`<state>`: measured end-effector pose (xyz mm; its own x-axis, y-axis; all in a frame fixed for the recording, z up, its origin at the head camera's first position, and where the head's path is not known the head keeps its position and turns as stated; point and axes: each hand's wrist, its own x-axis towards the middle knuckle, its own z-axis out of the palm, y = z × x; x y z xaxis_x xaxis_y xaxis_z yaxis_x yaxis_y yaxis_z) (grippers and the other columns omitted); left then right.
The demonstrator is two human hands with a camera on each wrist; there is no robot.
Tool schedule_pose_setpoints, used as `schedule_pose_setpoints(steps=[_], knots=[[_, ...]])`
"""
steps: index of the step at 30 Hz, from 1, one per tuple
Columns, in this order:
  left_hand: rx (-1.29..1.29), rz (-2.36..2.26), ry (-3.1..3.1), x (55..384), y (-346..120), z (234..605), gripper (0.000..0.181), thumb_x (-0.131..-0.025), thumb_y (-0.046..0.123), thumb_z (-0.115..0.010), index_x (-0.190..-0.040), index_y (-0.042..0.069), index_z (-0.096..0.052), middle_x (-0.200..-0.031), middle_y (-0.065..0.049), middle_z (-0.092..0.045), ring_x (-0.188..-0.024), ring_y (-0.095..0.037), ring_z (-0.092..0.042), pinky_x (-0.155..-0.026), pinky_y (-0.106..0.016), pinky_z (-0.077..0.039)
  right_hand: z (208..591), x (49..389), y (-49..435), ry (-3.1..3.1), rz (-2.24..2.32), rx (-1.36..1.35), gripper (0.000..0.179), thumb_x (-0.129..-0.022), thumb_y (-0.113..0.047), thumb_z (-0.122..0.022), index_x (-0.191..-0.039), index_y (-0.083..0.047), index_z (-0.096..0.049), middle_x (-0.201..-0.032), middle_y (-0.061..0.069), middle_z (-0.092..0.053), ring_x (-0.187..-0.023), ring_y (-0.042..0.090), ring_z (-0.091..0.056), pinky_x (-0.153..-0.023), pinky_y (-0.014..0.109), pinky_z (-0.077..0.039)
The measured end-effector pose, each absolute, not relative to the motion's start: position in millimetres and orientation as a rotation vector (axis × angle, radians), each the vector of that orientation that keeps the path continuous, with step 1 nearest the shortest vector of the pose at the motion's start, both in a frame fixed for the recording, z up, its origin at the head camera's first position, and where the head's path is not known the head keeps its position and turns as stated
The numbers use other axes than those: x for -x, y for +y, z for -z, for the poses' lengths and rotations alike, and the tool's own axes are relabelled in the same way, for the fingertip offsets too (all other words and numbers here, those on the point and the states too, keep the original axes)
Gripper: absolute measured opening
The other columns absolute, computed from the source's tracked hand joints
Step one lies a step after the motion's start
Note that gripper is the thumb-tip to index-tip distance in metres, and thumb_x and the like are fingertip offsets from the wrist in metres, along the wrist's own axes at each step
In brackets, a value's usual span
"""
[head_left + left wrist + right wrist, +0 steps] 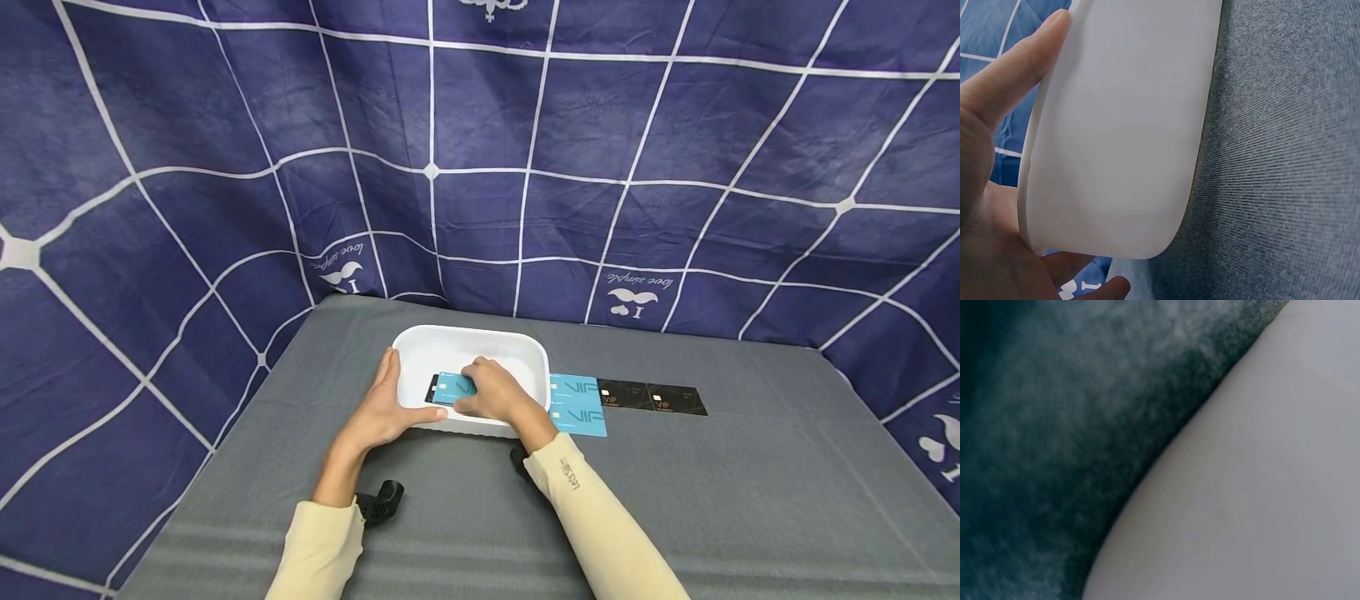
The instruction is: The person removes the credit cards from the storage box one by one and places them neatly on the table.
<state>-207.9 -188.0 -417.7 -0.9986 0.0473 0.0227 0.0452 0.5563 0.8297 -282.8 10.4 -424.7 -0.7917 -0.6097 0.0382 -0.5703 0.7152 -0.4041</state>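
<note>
A white plastic tray (408,342) stands on the grey cloth. My left hand (380,411) rests against its left end, fingers straight along the side and thumb stretched over the front rim. The left wrist view shows that thumb (1016,69) along the tray's wall (1116,125). Inside the tray, my right hand (491,392) holds a blue card (452,387) between thumb and fingers, covering its right end. A black card (431,388) shows under the blue one at the left. The right wrist view has only the tray's outer wall (1241,487) and blurred cloth, no fingers.
Right of the tray lie blue VIP cards (577,414), partly hidden by its rim, then two black VIP cards (675,398) in a row. Grey cloth (750,483) covers the table. A blue curtain with white lines (480,208) hangs behind.
</note>
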Motion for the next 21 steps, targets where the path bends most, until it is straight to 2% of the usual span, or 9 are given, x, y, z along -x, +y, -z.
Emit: schedule_pose_setpoints(steps=[10,21], knots=[[-0.076,-1.466,2.771,209.3,-187.7,418.3,0.131,-0.073,0.037,-0.088,-0.154,-0.004,0.006,-0.162,-0.023,0.009,-0.148,-0.035,0.003,-0.117,-0.05,-0.009,425.4,283.9,12.2,2.83,0.678,0.986,0.052,-0.082,-0.025,-0.08,-0.122,0.004,-0.065,-0.11,0.014,-0.062,-0.101,0.026,-0.058,-0.09,0.038,-0.046],[-0.074,-1.454,2.776,208.3,-187.0,417.7,0.13,-0.073,0.036,-0.088,-0.154,-0.006,0.004,-0.162,-0.023,0.008,-0.148,-0.035,0.002,-0.117,-0.05,-0.01,424.4,280.7,14.1,2.862,0.728,1.058,0.053,-0.079,-0.024,-0.08,-0.122,0.004,-0.066,-0.109,0.013,-0.063,-0.101,0.026,-0.057,-0.088,0.037,-0.046]])
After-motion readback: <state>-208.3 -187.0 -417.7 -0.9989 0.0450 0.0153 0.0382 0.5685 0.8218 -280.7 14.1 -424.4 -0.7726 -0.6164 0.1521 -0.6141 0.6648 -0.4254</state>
